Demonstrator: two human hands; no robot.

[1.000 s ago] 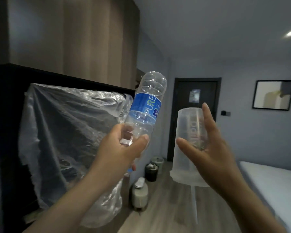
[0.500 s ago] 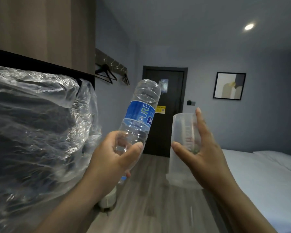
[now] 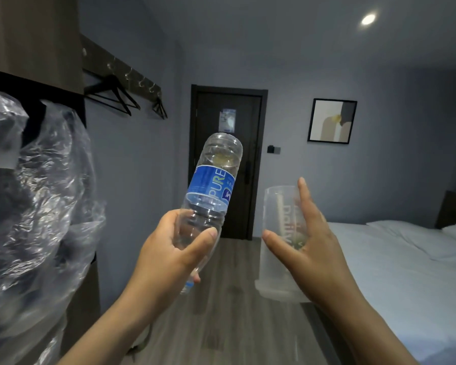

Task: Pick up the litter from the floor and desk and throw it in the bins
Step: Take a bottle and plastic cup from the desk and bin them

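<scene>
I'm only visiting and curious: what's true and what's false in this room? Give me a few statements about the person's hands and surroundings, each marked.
1. The left hand grips a clear bottle with a blue label. True.
2. The right hand is empty. False: it holds a clear plastic cup, rim downward.
3. The dark door at the back stands wide open. False: it is closed.
4. Black hangers hang from a rack on the wall. True.
5. The bed has a red cover. False: its sheet is white.
</scene>
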